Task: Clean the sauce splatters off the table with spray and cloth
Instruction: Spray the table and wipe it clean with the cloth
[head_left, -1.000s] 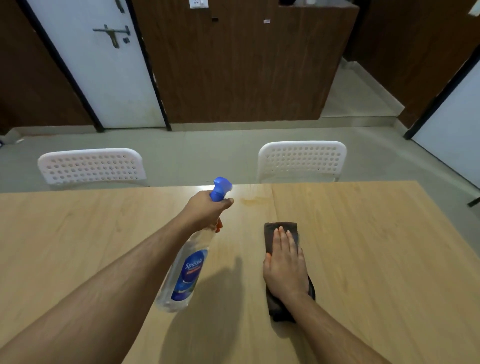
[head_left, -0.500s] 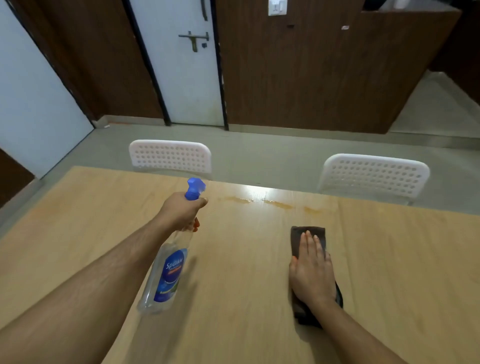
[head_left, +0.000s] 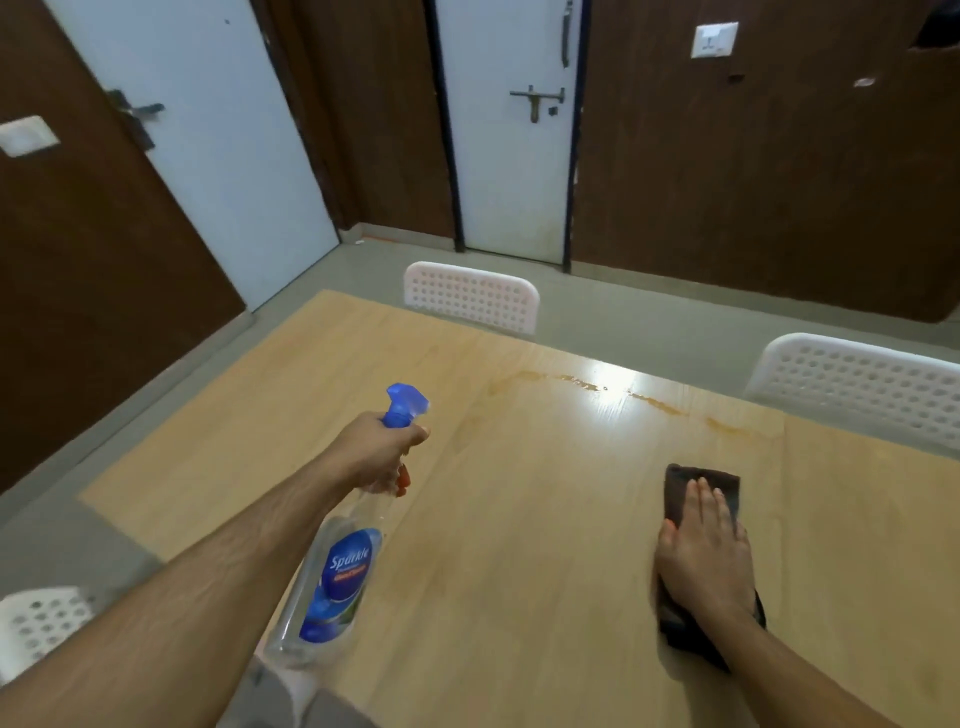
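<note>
Our left hand (head_left: 376, 452) has a full grip on the spray bottle (head_left: 337, 566), aimed leftward; mist may miss the sauce splatters (head_left: 582, 383) along the counter's (head_left: 519, 571) far edge. Our right hand (head_left: 704, 551) lies flat, gripping nothing, on the cloth (head_left: 680, 486).

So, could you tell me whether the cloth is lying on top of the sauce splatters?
No, the cloth lies under the right hand, nearer than the sauce splatters.

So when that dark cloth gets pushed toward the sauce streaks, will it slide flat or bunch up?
The cloth looks soft and folded, so it will probably bunch at its front edge unless pressed evenly. The right hand lies flat on it, which should help. The table looks glossy, so it will likely slide easily until it reaches the streaks.
</note>
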